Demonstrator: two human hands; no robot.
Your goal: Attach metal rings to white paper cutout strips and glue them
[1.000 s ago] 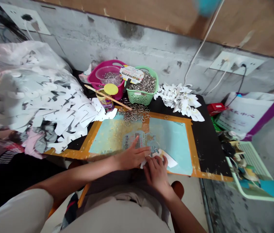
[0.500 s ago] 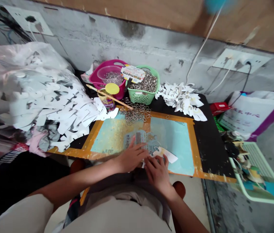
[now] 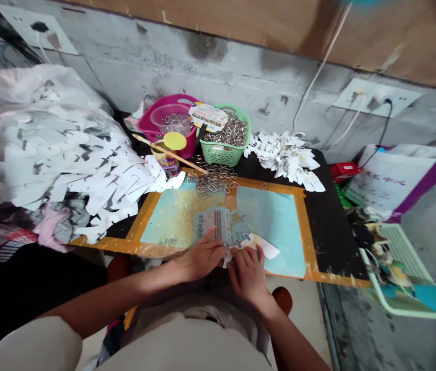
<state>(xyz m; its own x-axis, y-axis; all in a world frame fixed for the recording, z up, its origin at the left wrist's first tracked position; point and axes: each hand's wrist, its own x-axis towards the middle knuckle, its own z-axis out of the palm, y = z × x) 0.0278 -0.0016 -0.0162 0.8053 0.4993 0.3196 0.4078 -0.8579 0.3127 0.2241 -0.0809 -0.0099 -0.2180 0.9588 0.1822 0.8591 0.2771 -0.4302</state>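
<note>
A white cut-out piece [image 3: 267, 247] lies at the front edge of the table, with several small metal rings [image 3: 246, 237] along its upper edge. My right hand [image 3: 247, 270] presses on this piece with curled fingers, covering its middle. At its left end, my left hand [image 3: 204, 256] has its fingertips drawn together against one ring; the thumb side is hidden. Behind the hands, a printed clear sheet [image 3: 221, 221] lies on the light blue surface [image 3: 285, 216]. A heap of loose metal rings [image 3: 213, 180] sits farther back.
A large pile of white cut-outs [image 3: 74, 154] is at left, a smaller pile [image 3: 287, 157] back right. A pink basket [image 3: 146, 121], a green basket [image 3: 223, 154] of metal parts, and a can [image 3: 167, 162] with a stick across it stand behind. A pale green crate [image 3: 414, 312] is at right.
My left hand has drawn back left from over the clear sheet, its fingers closing at the ring. My right hand stays on the white piece. The view has shifted slightly.
</note>
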